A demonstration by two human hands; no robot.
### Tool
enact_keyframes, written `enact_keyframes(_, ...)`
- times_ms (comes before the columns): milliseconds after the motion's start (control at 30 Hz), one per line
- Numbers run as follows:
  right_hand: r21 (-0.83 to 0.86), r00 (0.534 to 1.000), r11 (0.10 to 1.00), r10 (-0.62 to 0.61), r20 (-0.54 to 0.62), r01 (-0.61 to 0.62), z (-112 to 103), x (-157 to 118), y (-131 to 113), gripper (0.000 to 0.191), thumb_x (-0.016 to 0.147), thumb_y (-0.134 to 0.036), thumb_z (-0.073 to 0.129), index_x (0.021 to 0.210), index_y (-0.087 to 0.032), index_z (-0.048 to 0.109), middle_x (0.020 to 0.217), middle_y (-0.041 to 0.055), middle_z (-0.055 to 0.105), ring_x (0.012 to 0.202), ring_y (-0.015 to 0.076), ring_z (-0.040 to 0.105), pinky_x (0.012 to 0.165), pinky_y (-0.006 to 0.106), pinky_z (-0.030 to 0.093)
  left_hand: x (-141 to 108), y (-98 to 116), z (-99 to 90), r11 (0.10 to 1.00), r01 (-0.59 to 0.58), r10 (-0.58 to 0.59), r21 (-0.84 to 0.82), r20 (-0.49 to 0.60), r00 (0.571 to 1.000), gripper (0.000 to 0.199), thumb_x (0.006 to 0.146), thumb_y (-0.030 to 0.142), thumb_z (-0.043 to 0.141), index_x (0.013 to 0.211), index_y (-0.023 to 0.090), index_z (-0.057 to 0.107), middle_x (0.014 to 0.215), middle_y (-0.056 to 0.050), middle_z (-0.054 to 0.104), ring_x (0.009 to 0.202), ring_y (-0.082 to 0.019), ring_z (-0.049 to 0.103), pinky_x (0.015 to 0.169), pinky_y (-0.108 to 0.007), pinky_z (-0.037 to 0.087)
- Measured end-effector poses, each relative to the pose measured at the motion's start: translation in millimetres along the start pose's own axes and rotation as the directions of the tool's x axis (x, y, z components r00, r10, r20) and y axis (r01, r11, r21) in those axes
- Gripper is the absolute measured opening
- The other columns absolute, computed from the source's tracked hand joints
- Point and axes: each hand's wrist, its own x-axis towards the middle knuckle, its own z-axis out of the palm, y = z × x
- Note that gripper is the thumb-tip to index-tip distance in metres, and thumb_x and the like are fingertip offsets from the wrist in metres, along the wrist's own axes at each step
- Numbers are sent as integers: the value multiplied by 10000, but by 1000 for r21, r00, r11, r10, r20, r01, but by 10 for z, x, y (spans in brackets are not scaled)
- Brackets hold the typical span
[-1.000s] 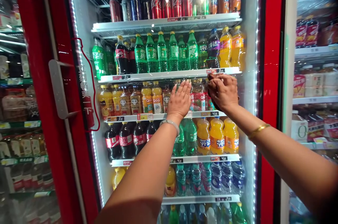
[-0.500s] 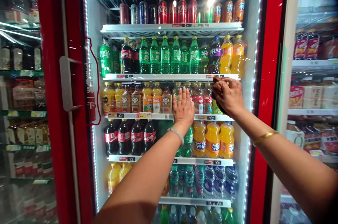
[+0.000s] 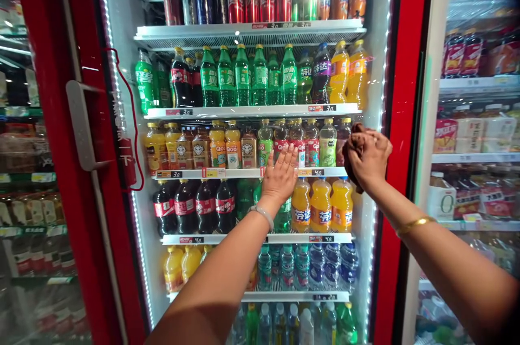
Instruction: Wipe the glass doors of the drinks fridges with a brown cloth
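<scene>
My left hand (image 3: 280, 178) lies flat with its fingers stretched out, apparently against the glass door of a red-framed (image 3: 409, 52) drinks fridge. Farther right, my right hand (image 3: 369, 158) is closed around a crumpled dark brown cloth (image 3: 352, 169), which is near the right edge of the glass. Part of the cloth is hidden behind the fingers. Behind the glass, juice bottles (image 3: 218, 144) stand in a row at the height of both hands. Yellow-orange soda bottles (image 3: 320, 205) show just below them.
A grey vertical handle (image 3: 82, 125) sticks out at the door's left side. Shelves inside hold red cans (image 3: 268, 2), green bottles (image 3: 242, 77) and dark cola bottles (image 3: 205, 207). Another fridge with packaged drinks (image 3: 457, 142) stands on the right, and more shelves (image 3: 28, 177) appear on the left.
My right hand has moved right and slightly down with the cloth, uncovering bottles behind it. My left hand stays flat, a little lower against the shelves. The view has shifted slightly.
</scene>
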Motion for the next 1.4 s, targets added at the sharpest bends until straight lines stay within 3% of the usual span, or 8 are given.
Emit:
enact_keyframes(100, -31, 989, 990, 135, -67, -138, 285, 126, -223, 364, 869, -324, 589, 1218, -221, 600, 1389, 160, 464, 1402, 389, 367, 1186, 741, 309, 19, 31, 7, 999, 28, -28, -32, 6, 1000, 739, 1063, 279, 405, 1682, 182, 14, 1751, -49, 203, 1646, -196, 136, 1375, -521, 85)
enact_keyframes(233, 35, 974, 975, -221, 37, 220, 370, -328, -552, 346, 894, -268, 635, 1239, -273, 611, 1378, 97, 517, 1490, 336, 344, 1263, 656, 319, -112, 195, 73, 992, 113, -113, -54, -3, 994, 744, 1061, 290, 425, 1685, 182, 35, 1757, -55, 165, 1652, -218, 102, 1369, -545, 117)
enact_keyframes(367, 114, 884, 891, -451, 122, 439, 101, -1098, -340, 293, 897, -254, 695, 1175, -330, 642, 1297, 29, 609, 1426, 233, 469, 1223, 470, 450, -495, 470, 236, 991, 121, -121, -60, 3, 993, 776, 1037, 335, 520, 1688, 184, 125, 1752, -94, 163, 1647, -265, 132, 1354, -563, 178)
enact_keyframes(633, -90, 996, 994, 46, -74, -53, 203, -989, -199, 327, 880, -290, 655, 1204, -250, 634, 1348, 104, 524, 1411, 343, 452, 1187, 613, 412, -864, 772, 502, 985, 161, -160, -56, 25, 987, 757, 1013, 356, 563, 1673, 175, 239, 1738, -115, 227, 1633, -275, 197, 1357, -555, 148)
enact_keyframes(867, 102, 922, 939, -343, 180, 330, 123, -1825, -355, 386, 873, -214, 692, 1226, -355, 625, 1317, 36, 610, 1421, 270, 486, 1201, 534, 480, -1024, 830, 570, 989, 133, -131, -65, 47, 990, 754, 1020, 330, 539, 1680, 166, 212, 1741, -112, 221, 1643, -259, 151, 1366, -538, 134)
enact_keyframes(1033, 46, 968, 978, -208, 143, 204, -6, -2103, -64, 420, 830, -229, 715, 1234, -305, 631, 1318, 93, 571, 1424, 348, 458, 1181, 647, 452, -1300, 974, 641, 993, 103, -97, -62, 89, 991, 725, 1027, 342, 535, 1671, 173, 248, 1725, -110, 282, 1639, -250, 183, 1366, -531, 138)
enact_keyframes(1167, -9, 998, 998, 62, 13, -62, 211, -1865, -341, 416, 828, -248, 681, 1239, -276, 627, 1361, 117, 514, 1449, 386, 420, 1202, 701, 385, -1403, 1070, 716, 987, 143, -136, -67, 94, 986, 720, 1027, 347, 538, 1671, 192, 255, 1725, -109, 277, 1635, -261, 203, 1363, -546, 135)
enact_keyframes(1400, 97, 952, 970, -236, 192, 221, 145, -2640, -454, 440, 843, -210, 723, 1250, -318, 597, 1309, 68, 578, 1450, 308, 444, 1206, 548, 470, -1558, 1023, 755, 992, 93, -87, -89, 70, 994, 691, 1022, 240, 488, 1668, 145, 261, 1731, -88, 255, 1649, -222, 111, 1377, -482, 79)
